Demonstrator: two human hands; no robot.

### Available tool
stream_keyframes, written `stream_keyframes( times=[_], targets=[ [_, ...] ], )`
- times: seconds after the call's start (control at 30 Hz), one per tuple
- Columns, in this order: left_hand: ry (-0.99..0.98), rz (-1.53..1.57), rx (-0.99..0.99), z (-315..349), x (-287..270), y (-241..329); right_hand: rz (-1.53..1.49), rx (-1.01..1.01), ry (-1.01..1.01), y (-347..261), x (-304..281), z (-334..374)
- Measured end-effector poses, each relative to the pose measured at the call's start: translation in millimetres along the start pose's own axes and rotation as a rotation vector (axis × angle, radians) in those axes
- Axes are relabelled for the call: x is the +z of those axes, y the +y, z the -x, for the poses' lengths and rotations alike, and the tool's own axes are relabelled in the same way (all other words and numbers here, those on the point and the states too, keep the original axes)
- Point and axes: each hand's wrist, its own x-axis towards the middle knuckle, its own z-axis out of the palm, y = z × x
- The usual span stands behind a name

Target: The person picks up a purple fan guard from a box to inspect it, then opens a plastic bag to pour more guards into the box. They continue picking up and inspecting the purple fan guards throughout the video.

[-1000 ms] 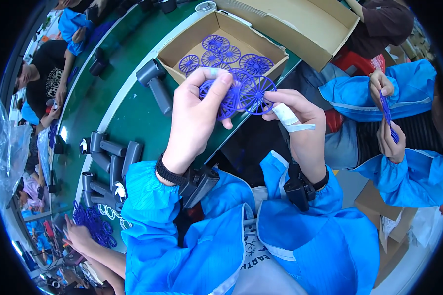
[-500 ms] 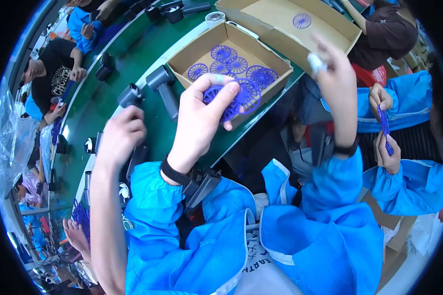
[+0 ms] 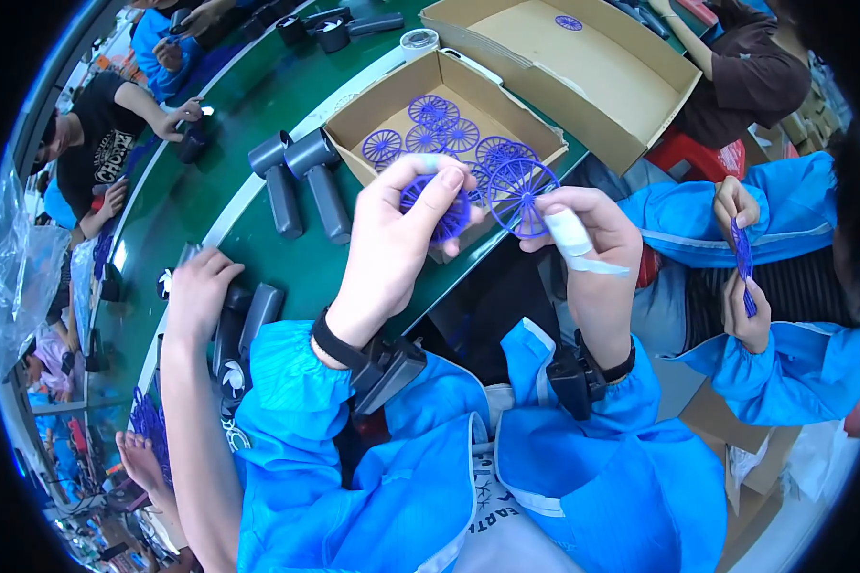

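Note:
My left hand (image 3: pixel 392 234) is closed on a few round purple spoked grilles (image 3: pixel 446 212), pinched between thumb and fingers above the near edge of a cardboard box. Beside it, my right hand (image 3: pixel 602 239) pinches the rim of a single purple grille, held up facing me, by thumb and fingertips. White tape wraps a finger of this hand. In the open cardboard box (image 3: pixel 354 119) below lie several more purple grilles (image 3: pixel 432 110), some overlapping. A larger cardboard box (image 3: pixel 631 91) behind it has one purple grille (image 3: pixel 569 22) lying near its far side.
Two grey pistol-shaped housings (image 3: pixel 282 196) lie on the green table (image 3: pixel 244 239) left of the box. A co-worker's hand (image 3: pixel 201 286) rests near more grey housings (image 3: pixel 261 315). At right, another person's hands (image 3: pixel 747 310) hold a stack of purple grilles. A round tape roll (image 3: pixel 419 41) sits behind.
My right hand has come down from over the far box and now pinches a grille beside my left. The far box's grille lies farther back. A co-worker's hand has left a grey housing.

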Motion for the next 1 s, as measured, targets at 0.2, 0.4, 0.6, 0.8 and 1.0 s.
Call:
stream_keyframes(
  times=[0.2, 0.4, 0.6, 0.8, 1.0],
  targets=[
    [-0.103, -0.097, -0.043, 3.9, -0.5, 5.0, 0.145, 0.007, -0.034, -0.3, 3.6, 2.6],
    [-0.076, -0.157, -0.042, 2.4, -1.5, 6.5, 0.057, -0.020, 0.042, -2.7, 9.4, -0.7],
    [-0.047, -0.133, -0.047, -0.4, -1.0, 9.4, -0.061, 0.046, 0.059, 2.3, 5.1, -5.1],
    [-0.021, -0.233, 0.012, -3.9, 0.9, 9.7, 0.029, 0.029, 0.105, -2.5, 10.0, -7.3],
    [-0.024, -0.122, -0.010, -6.7, 0.1, 11.3, 0.127, 0.053, 0.066, -2.6, 4.3, -10.7]
  ],
)
